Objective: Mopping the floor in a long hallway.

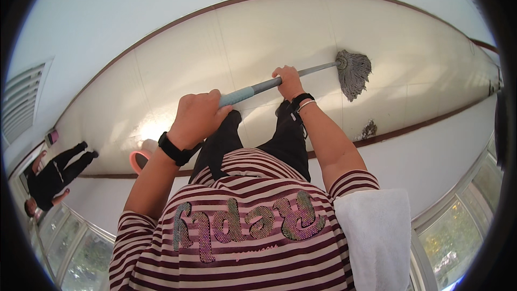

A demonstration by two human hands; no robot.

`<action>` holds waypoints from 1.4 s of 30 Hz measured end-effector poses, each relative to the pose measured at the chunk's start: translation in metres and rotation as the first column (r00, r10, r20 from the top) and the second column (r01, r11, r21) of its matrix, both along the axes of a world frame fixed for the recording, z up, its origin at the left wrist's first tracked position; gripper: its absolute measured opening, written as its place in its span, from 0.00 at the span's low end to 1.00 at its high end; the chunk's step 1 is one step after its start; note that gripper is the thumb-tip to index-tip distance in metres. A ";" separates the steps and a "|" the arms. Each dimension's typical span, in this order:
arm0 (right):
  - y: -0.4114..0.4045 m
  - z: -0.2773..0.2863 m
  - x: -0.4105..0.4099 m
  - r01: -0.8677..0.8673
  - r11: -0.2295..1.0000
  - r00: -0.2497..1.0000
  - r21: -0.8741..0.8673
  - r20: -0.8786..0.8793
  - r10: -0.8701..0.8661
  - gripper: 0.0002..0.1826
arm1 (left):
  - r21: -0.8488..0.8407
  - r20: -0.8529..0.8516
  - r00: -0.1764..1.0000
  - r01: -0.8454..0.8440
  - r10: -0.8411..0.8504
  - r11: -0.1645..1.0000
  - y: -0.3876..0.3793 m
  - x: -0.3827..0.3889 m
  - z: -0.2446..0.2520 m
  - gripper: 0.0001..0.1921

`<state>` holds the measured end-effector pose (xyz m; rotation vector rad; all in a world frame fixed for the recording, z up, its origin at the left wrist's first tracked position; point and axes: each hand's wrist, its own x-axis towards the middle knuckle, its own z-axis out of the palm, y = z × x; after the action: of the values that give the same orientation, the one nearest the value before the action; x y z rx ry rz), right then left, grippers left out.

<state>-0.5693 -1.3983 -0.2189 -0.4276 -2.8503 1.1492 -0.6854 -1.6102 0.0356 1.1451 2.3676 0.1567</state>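
Note:
My left hand (200, 117) is closed around the light-blue grip at the upper end of a mop handle (266, 85). Farther along the grey shaft, my right hand (289, 83) holds it in a closed grasp. The handle slants across in front of my legs. At its far end, to the right, the grey string mop head (354, 74) lies spread on the pale floor (278, 28). Both wrists have black bands. A white towel (373, 238) hangs at my right upper arm.
A pink-rimmed container (134, 161) stands near my left forearm, partly hidden. A dark, mottled patch (369, 129) lies by the right-hand skirting (398, 132). Another person (54, 176) in dark clothes is at far left, near a pink-and-dark object (51, 138). Windows line the near wall.

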 end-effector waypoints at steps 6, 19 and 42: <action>-0.166 0.026 -0.114 -0.316 0.947 0.948 -0.061 -0.064 0.312 0.10 | -0.065 -0.057 0.943 -0.331 0.328 0.941 -0.167 -0.039 0.045 0.17; -0.391 0.126 -0.206 -0.811 0.528 0.585 -0.253 -0.320 0.745 0.09 | -0.133 -0.220 0.706 -0.705 0.673 0.696 -0.341 -0.015 0.190 0.20; -0.300 0.186 -0.141 -0.717 0.373 0.502 -0.589 -0.064 0.863 0.19 | 0.387 -0.201 0.622 -0.660 0.757 0.645 -0.260 0.014 0.227 0.05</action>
<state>-0.7103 -1.6980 -0.0328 1.1100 -2.8641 2.2248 -0.6713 -1.8701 0.2629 0.2311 3.0913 0.6268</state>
